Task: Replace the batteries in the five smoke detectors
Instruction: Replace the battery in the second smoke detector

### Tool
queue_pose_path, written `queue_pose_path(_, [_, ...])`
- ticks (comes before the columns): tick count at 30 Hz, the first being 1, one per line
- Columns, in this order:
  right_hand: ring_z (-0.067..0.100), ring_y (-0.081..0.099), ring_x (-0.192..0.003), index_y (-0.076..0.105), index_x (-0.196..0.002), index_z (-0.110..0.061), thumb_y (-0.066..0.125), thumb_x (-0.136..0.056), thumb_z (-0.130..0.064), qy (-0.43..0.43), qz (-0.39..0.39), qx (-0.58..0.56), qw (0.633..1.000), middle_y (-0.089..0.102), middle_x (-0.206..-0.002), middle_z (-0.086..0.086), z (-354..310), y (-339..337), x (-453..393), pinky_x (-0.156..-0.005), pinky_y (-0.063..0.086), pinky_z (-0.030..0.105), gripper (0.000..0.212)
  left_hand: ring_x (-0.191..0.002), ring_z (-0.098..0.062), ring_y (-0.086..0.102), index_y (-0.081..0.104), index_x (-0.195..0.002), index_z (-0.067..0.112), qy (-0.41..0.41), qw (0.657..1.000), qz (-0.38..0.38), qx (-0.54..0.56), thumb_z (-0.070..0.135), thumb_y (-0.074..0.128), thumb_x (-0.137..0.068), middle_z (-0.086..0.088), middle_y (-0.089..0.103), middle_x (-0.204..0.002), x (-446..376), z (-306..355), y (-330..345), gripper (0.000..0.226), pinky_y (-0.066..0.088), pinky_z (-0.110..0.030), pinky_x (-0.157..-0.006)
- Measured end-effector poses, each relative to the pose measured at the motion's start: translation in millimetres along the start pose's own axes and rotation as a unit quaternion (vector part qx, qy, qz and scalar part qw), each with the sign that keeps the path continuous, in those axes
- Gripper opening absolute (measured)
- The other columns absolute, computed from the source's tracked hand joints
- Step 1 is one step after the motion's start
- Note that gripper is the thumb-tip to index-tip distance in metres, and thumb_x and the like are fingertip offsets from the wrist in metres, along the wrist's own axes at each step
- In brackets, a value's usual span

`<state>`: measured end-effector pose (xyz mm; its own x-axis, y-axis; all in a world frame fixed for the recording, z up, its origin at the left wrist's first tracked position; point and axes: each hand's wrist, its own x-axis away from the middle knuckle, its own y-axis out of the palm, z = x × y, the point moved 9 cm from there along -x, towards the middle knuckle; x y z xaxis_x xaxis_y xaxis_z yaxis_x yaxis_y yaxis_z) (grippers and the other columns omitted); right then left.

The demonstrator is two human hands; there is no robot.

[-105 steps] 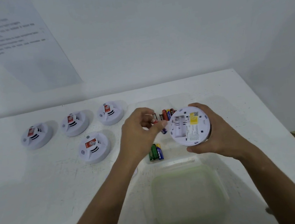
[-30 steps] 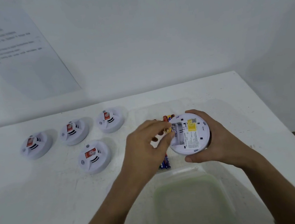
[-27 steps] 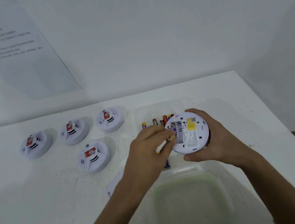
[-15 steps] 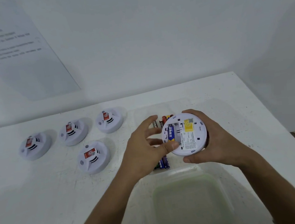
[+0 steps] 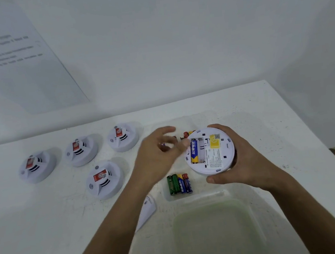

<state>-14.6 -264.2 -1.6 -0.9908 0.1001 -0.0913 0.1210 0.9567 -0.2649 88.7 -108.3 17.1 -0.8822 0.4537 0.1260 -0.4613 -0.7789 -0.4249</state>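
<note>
We see the right hand (image 5: 247,159) gripping an upturned smoke detector (image 5: 210,150) above the white table (image 5: 265,115), one blue battery (image 5: 193,150) seated in its open bay. The left hand (image 5: 157,159) hovers beside it, fingers spread and blurred; it seems to hold nothing. Four loose batteries (image 5: 179,184) lie just below. Four more detectors (image 5: 103,179) sit face-up to the left. A translucent container (image 5: 216,232) stands nearest us.

Matt white plastic detector (image 5: 210,150), glossy-wrapped battery (image 5: 193,150), scuffed table (image 5: 38,225).
</note>
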Motion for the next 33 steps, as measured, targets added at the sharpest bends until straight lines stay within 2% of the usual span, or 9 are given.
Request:
queue_pose_path(3, [0.007,0.055,-0.123,0.042,-0.138,-0.021,0.092,-0.057,0.002,0.011,-0.002,0.002,1.0,0.058,-0.128,-0.016,5.3,-0.6,3.3,-0.093,0.049,0.017,0.098,-0.105,-0.017,0.055,0.063,-0.114,0.033,0.039,0.984,0.078,-0.158,0.038,0.071,-0.084,0.005,0.048,-0.116,-29.7,-4.5,-29.4,0.032,0.046,-0.026,-0.085])
queue_pose_path(4, [0.007,0.055,-0.123,0.042,-0.138,-0.022,0.092,-0.057,0.002,0.015,-0.002,0.003,1.0,0.058,-0.128,-0.016,7.0,-1.0,4.4,-0.093,0.05,0.016,0.099,-0.115,-0.019,0.049,0.063,-0.117,0.031,0.03,0.978,0.063,-0.198,0.037,0.07,-0.084,0.001,0.042,-0.122,-41.4,-11.6,-31.0,0.034,0.04,-0.025,-0.094])
queue_pose_path(6, [0.007,0.055,-0.124,0.042,-0.139,-0.024,0.092,-0.057,0.001,0.02,-0.004,0.004,1.0,0.058,-0.128,-0.016,9.4,-1.3,6.1,-0.093,0.05,0.017,0.099,-0.116,-0.017,0.047,0.062,-0.124,0.028,-0.012,0.963,0.001,-0.27,0.038,0.071,-0.084,-0.006,0.037,-0.133,-60.3,-27.8,-25.5,0.042,0.035,-0.022,-0.089])
queue_pose_path(9, [0.003,0.054,-0.123,0.041,-0.139,-0.027,0.092,-0.058,0.0,0.024,-0.008,0.009,1.0,0.057,-0.127,-0.021,10.9,-0.9,6.4,-0.092,0.049,0.014,0.099,-0.106,-0.026,0.059,0.059,-0.128,0.025,-0.063,0.937,-0.088,-0.334,0.042,0.076,-0.078,-0.013,0.044,-0.139,-79.6,-44.9,-11.2,0.056,0.049,-0.033,-0.088])
queue_pose_path(14, [0.004,0.053,-0.125,0.04,-0.14,-0.026,0.092,-0.058,0.0,0.025,-0.01,0.011,1.0,0.056,-0.13,-0.02,12.4,-4.0,5.9,-0.093,0.049,0.015,0.101,-0.128,-0.022,0.046,0.058,-0.132,0.015,-0.052,0.888,-0.167,-0.425,0.036,0.073,-0.082,-0.006,0.051,-0.14,-87.8,-42.6,6.7,0.056,0.041,-0.032,-0.102])
queue_pose_path(20, [0.005,0.054,-0.124,0.04,-0.141,-0.024,0.092,-0.058,0.0,0.024,-0.011,0.01,1.0,0.057,-0.13,-0.016,13.9,-4.9,6.1,-0.095,0.05,0.017,0.101,-0.109,-0.023,0.058,0.068,-0.116,0.008,-0.06,0.905,-0.143,-0.396,0.03,0.076,-0.08,-0.008,0.061,-0.126,-89.2,-44.0,5.9,0.043,0.046,-0.03,-0.084])
queue_pose_path(25, [0.004,0.053,-0.125,0.04,-0.141,-0.024,0.092,-0.058,-0.001,0.023,-0.015,0.013,1.0,0.056,-0.13,-0.019,12.5,-1.5,5.0,-0.095,0.049,0.016,0.101,-0.061,-0.014,0.056,0.069,-0.096,0.013,-0.038,0.958,-0.027,-0.282,0.023,0.079,-0.078,-0.003,0.064,-0.108,-82.6,-29.8,-13.7,0.023,0.04,-0.021,-0.05])
queue_pose_path(29, [0.004,0.054,-0.124,0.041,-0.139,-0.024,0.092,-0.058,0.001,0.014,-0.019,0.011,1.0,0.057,-0.129,-0.021,6.3,2.1,3.7,-0.094,0.049,0.015,0.099,-0.081,-0.012,0.059,0.068,-0.093,0.02,0.027,0.963,0.089,-0.252,0.028,0.073,-0.083,0.006,0.063,-0.099,-54.7,1.9,-34.8,0.014,0.039,-0.019,-0.06])
queue_pose_path(33, [0.003,0.055,-0.123,0.043,-0.135,-0.026,0.091,-0.058,0.004,-0.003,-0.026,0.011,1.0,0.058,-0.127,-0.023,-3.2,9.5,1.5,-0.093,0.048,0.014,0.096,-0.077,0.007,0.062,0.067,-0.093,0.026,0.094,0.981,0.094,-0.144,0.026,0.071,-0.085,0.018,0.068,-0.081,-6.4,38.8,-34.8,0.009,0.04,0.001,-0.063])
